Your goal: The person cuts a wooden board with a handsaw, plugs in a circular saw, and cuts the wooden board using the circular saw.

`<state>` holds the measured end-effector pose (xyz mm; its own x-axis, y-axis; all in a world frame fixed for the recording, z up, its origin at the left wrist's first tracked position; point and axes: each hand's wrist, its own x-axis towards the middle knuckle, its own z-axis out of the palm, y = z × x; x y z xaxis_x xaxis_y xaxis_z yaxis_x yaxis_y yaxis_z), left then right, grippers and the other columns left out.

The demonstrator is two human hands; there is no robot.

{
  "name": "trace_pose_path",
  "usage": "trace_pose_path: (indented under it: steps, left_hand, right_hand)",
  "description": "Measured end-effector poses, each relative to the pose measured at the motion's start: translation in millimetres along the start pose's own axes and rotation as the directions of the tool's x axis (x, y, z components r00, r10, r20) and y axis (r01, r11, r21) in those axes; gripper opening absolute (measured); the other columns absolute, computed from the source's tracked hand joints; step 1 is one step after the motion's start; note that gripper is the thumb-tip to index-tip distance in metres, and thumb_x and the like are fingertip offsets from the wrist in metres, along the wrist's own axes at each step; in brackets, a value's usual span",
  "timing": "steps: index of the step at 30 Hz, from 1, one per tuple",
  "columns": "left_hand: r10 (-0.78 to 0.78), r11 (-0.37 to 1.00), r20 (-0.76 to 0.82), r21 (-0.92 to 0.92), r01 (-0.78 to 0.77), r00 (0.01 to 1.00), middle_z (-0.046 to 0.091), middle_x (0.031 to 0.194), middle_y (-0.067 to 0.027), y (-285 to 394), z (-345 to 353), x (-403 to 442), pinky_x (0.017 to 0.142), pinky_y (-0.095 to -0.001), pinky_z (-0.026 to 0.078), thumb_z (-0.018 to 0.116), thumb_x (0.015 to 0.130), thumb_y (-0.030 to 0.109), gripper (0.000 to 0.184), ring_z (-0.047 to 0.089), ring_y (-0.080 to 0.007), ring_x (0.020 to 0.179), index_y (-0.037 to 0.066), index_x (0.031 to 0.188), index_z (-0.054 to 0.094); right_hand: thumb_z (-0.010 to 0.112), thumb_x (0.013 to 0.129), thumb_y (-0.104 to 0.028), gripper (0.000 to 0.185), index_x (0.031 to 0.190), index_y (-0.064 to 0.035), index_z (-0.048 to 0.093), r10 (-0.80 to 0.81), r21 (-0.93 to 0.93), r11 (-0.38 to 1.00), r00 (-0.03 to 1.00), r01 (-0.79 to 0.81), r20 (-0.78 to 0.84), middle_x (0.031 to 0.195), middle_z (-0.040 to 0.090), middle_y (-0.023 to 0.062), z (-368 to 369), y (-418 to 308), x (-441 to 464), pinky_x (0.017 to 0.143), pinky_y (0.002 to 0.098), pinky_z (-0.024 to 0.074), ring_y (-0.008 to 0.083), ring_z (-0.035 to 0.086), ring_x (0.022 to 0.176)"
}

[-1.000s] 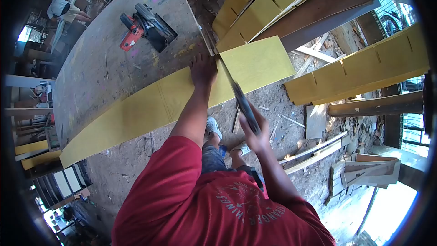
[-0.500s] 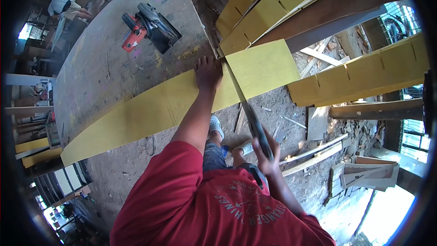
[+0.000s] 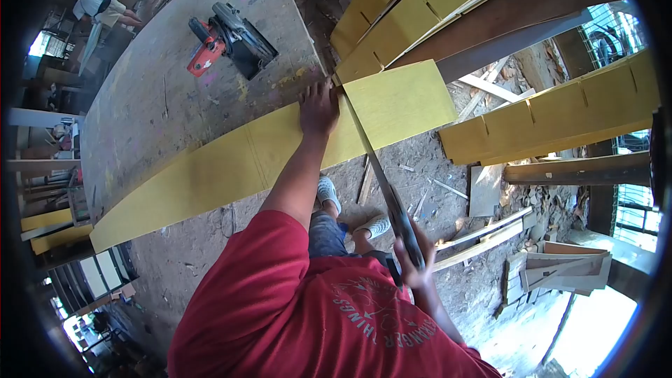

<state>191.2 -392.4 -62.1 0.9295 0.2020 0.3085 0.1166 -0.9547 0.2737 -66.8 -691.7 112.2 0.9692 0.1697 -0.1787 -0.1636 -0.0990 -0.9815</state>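
A long yellow board (image 3: 210, 164) lies along the near edge of the worktable, and its right end sticks out past the table's corner. My left hand (image 3: 320, 108) presses down on the board with the fingers spread toward its far edge. Just right of it, the narrow blade of a handsaw (image 3: 374, 154) crosses the board, slanting from the far edge back toward my body. At the near end, my right hand (image 3: 416, 257) is wrapped round the saw's dark handle, low beside my shirt. The blade's far tip is hard to make out.
A red and black circular saw (image 3: 231, 42) rests on the stained worktable (image 3: 161, 91). Stacks of slotted yellow boards (image 3: 553, 108) stand to the right. Wood strips (image 3: 483, 241) and scraps litter the floor. A person (image 3: 101, 7) bends over at the far left.
My right hand has drawn the handsaw back toward my body, down and slightly right. My left hand stays on the board, and the whole view has shifted slightly.
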Motion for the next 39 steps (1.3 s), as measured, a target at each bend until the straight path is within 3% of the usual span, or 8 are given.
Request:
trace_pose_path:
  steps: [5, 15, 22, 25, 27, 32, 36, 39]
  left_hand:
    - [0.048, 0.999, 0.027, 0.015, -0.049, 0.998, 0.066, 0.120, -0.0151, 6, -17, 1, 0.103, -0.0556, 0.046, 0.059, 0.105, 0.030, 0.026, 0.061, -0.0386, 0.116, 0.013, 0.121, 0.067]
    - [0.021, 1.000, -0.008, 0.016, -0.021, 1.000, 0.066, 0.115, -0.0159, -4, 0, 4, 0.100, -0.0536, 0.047, 0.059, 0.105, 0.035, 0.027, 0.061, -0.0389, 0.115, 0.010, 0.107, 0.069]
    - [0.056, 0.998, 0.016, 0.025, -0.056, 0.998, 0.066, 0.114, -0.0167, -1, -1, 1, 0.099, -0.0532, 0.047, 0.058, 0.105, 0.035, 0.030, 0.061, -0.0390, 0.115, 0.010, 0.116, 0.070]
    - [0.021, 1.000, 0.068, -0.004, -0.021, 0.997, 0.066, 0.114, -0.0164, -1, -7, -9, 0.099, -0.0537, 0.046, 0.058, 0.105, 0.035, 0.031, 0.061, -0.0390, 0.115, 0.009, 0.117, 0.069]
    - [0.024, 1.000, 0.049, 0.011, -0.025, 0.999, 0.066, 0.114, -0.0161, -1, -8, 8, 0.099, -0.0538, 0.046, 0.058, 0.105, 0.035, 0.030, 0.061, -0.0388, 0.114, 0.009, 0.115, 0.069]
    - [0.023, 1.000, 0.023, 0.012, -0.024, 0.999, 0.065, 0.110, -0.0158, -3, -4, 4, 0.099, -0.0534, 0.046, 0.058, 0.103, 0.031, 0.025, 0.061, -0.0384, 0.111, 0.009, 0.108, 0.067]
    - [0.105, 0.994, -0.035, 0.039, -0.104, 0.994, 0.065, 0.108, -0.0155, -2, -6, 5, 0.097, -0.0526, 0.046, 0.060, 0.101, 0.029, 0.023, 0.062, -0.0378, 0.108, 0.008, 0.107, 0.066]
    - [0.054, 0.999, -0.023, 0.004, -0.054, 0.998, 0.066, 0.107, -0.0156, -2, -3, 5, 0.097, -0.0526, 0.046, 0.061, 0.101, 0.028, 0.022, 0.062, -0.0377, 0.107, 0.008, 0.108, 0.066]
  right_hand:
    - [0.073, 0.104, -0.025, 0.062, 0.152, 0.0095, 0.053, 0.140, -0.031, 0.990, 0.990, -0.140, -0.004, 0.121, 0.075, 0.0158, 42, -8, 130, 0.098, 0.0313, 0.0532, 0.0136, 0.066, 0.106]
    - [0.066, 0.100, -0.014, 0.065, 0.154, 0.0160, 0.045, -0.049, 0.010, 0.999, 0.999, 0.049, -0.003, 0.143, 0.066, 0.0299, -3, 8, -19, 0.118, 0.0435, 0.0436, 0.0343, 0.061, 0.138]
    - [0.072, 0.103, -0.029, 0.060, 0.148, 0.0096, 0.056, -0.013, -0.110, 0.994, 0.996, 0.004, -0.084, 0.123, 0.076, 0.0267, 75, 14, 195, 0.101, 0.0381, 0.0545, 0.0241, 0.072, 0.116]
    - [0.074, 0.102, -0.028, 0.064, 0.150, 0.0091, 0.055, 0.192, -0.009, 0.981, 0.981, -0.192, -0.003, 0.128, 0.075, 0.0253, 58, 6, 150, 0.104, 0.0389, 0.0532, 0.0245, 0.071, 0.119]
    - [0.074, 0.100, -0.021, 0.065, 0.153, 0.0103, 0.051, -0.010, -0.011, 1.000, 0.998, 0.009, -0.061, 0.136, 0.071, 0.0252, 36, 16, 81, 0.110, 0.0400, 0.0500, 0.0265, 0.068, 0.127]
    - [0.068, 0.097, -0.008, 0.064, 0.155, 0.0127, 0.047, 0.025, 0.015, 1.000, 0.999, -0.026, 0.045, 0.147, 0.064, 0.0273, 3, -6, 10, 0.119, 0.0413, 0.0420, 0.0295, 0.057, 0.143]
    - [0.073, 0.102, -0.022, 0.059, 0.151, 0.0063, 0.056, 0.116, -0.015, 0.993, 0.992, -0.117, -0.048, 0.089, 0.069, 0.0042, 58, 9, 146, 0.077, 0.0319, 0.0549, 0.0105, 0.061, 0.080]
    - [0.074, 0.102, -0.026, 0.059, 0.147, 0.0086, 0.058, 0.066, -0.081, 0.995, 0.998, -0.066, -0.012, 0.096, 0.073, 0.0070, 70, -5, 196, 0.083, 0.0292, 0.0536, 0.0082, 0.060, 0.091]
